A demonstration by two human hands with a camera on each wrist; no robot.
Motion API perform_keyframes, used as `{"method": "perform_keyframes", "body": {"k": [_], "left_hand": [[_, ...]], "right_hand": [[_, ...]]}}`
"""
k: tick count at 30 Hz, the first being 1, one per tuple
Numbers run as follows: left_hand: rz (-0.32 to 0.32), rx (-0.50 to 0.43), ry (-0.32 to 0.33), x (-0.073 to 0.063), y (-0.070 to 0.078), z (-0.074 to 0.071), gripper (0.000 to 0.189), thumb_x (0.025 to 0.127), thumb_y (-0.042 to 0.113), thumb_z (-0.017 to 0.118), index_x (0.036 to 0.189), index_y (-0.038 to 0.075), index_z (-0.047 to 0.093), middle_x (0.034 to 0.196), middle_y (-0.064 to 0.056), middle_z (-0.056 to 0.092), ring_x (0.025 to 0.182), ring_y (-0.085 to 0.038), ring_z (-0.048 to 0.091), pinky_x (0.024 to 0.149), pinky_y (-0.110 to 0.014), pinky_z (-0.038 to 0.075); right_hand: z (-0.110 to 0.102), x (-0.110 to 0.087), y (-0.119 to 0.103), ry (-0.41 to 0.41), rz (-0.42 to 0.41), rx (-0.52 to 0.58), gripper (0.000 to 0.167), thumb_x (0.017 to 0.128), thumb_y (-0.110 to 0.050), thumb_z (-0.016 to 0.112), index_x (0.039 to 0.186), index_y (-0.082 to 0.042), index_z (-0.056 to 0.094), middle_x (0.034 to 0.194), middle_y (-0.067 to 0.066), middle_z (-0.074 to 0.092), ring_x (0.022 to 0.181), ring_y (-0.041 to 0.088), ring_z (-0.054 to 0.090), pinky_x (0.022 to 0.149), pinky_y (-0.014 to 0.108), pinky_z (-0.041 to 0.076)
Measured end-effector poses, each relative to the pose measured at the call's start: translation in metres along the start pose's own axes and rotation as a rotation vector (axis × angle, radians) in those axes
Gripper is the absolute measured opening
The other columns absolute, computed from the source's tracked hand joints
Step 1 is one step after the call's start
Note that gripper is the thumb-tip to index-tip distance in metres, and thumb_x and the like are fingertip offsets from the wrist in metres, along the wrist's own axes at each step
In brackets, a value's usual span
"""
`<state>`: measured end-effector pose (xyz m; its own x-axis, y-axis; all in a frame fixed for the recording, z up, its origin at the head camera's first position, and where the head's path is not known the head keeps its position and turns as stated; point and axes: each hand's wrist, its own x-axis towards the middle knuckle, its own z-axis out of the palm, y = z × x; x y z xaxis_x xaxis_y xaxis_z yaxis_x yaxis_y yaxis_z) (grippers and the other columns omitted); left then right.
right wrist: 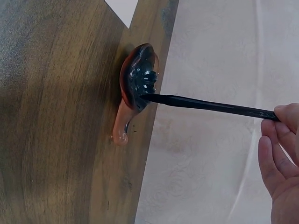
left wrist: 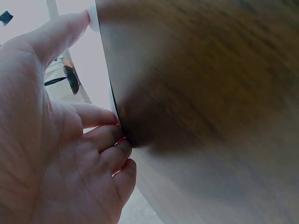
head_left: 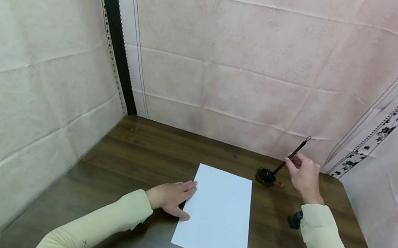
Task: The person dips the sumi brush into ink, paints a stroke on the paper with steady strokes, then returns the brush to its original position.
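Note:
My right hand (head_left: 306, 175) pinches a dark writing brush (head_left: 291, 156) by its shaft, the loop at its top end pointing up. The brush's black tip reaches into a small dish of black ink (right wrist: 139, 77), which has a brownish, translucent handle (right wrist: 121, 126). A white sheet of paper (head_left: 218, 219) lies in front of me, left of the dish. My left hand (head_left: 172, 197) rests on the paper's left edge, fingers and thumb spread. From the left wrist view, that hand's fingertips (left wrist: 124, 144) lie along the sheet's edge, palm toward the camera.
The brown wooden table (head_left: 129, 165) is bordered by pale cloth hangings (head_left: 233, 59) at the back and both sides. A black strip (head_left: 119, 36) runs down the back left corner. A dark device (head_left: 294, 219) sits at the right wrist.

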<state>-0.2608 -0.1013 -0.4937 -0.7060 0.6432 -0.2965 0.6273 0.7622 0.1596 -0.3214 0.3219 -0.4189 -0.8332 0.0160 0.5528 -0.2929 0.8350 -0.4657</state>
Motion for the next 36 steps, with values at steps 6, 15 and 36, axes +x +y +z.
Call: {"method": "perform_keyframes", "body": {"k": [6, 15, 36], "left_hand": [[-0.001, 0.012, -0.002, 0.000, 0.001, 0.000, 0.098, 0.096, 0.066, 0.063, 0.168, 0.011, 0.026, 0.179, -0.005, 0.018, 0.166, -0.021, 0.019, 0.134, -0.038, 0.025], [0.010, 0.014, 0.008, 0.000, 0.001, -0.001, 0.097, 0.096, 0.065, 0.063, 0.168, 0.009, 0.027, 0.179, -0.006, 0.019, 0.166, -0.021, 0.020, 0.134, -0.038, 0.025], [0.014, 0.021, 0.001, 0.002, -0.001, 0.000, 0.097, 0.097, 0.065, 0.063, 0.168, 0.010, 0.027, 0.179, -0.007, 0.019, 0.166, -0.022, 0.020, 0.134, -0.038, 0.025]], "right_hand": [[0.002, -0.003, 0.003, 0.011, 0.010, 0.000, 0.017, 0.103, -0.017, 0.070, 0.107, -0.002, 0.076, 0.101, 0.021, 0.080, 0.093, 0.038, 0.078, 0.073, 0.011, 0.050], [0.006, -0.005, 0.008, 0.039, -0.007, 0.013, 0.015, 0.102, -0.014, 0.071, 0.106, -0.001, 0.076, 0.099, 0.022, 0.080, 0.090, 0.039, 0.079, 0.070, -0.003, 0.036], [0.004, -0.007, 0.014, 0.087, 0.004, 0.009, 0.015, 0.101, -0.015, 0.073, 0.104, -0.001, 0.078, 0.097, 0.022, 0.080, 0.088, 0.041, 0.079, 0.069, -0.005, 0.034]]}}
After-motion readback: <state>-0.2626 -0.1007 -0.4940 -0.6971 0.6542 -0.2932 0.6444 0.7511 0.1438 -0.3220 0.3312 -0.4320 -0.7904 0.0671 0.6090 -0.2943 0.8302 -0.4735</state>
